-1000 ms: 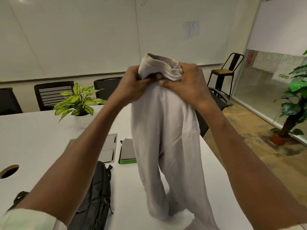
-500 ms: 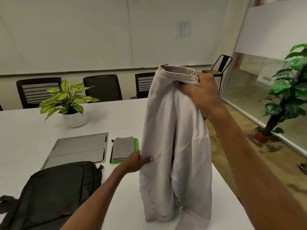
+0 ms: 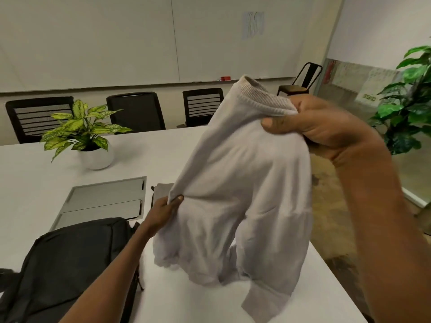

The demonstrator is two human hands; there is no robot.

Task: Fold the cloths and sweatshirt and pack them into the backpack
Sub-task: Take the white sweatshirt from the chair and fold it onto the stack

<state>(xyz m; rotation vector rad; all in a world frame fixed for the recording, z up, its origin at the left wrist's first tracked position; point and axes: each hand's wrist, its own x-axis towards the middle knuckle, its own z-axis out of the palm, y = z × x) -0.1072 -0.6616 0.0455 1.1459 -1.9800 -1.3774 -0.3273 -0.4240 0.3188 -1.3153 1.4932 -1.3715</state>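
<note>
A pale grey sweatshirt (image 3: 238, 183) hangs in the air over the white table (image 3: 144, 157), its lower part bunched on the tabletop. My right hand (image 3: 314, 129) grips it by the ribbed collar, up high. Lower down, my left hand (image 3: 166, 207) pinches the sweatshirt's left edge. A dark backpack (image 3: 67, 266) lies flat at the table's near left. A folded grey cloth (image 3: 162, 191) lies behind my left hand, mostly hidden by the sweatshirt.
A grey panel (image 3: 105, 199) is set into the table beyond the backpack. A potted plant (image 3: 86, 134) in a white pot stands at the back left. Black chairs (image 3: 137, 110) line the far side. The table's right edge drops to a wooden floor with a tall plant (image 3: 405, 101).
My left hand left the collar, dropped to the sweatshirt's left side and now pinches it there. The right hand lowered the collar and the garment bunched on the table.
</note>
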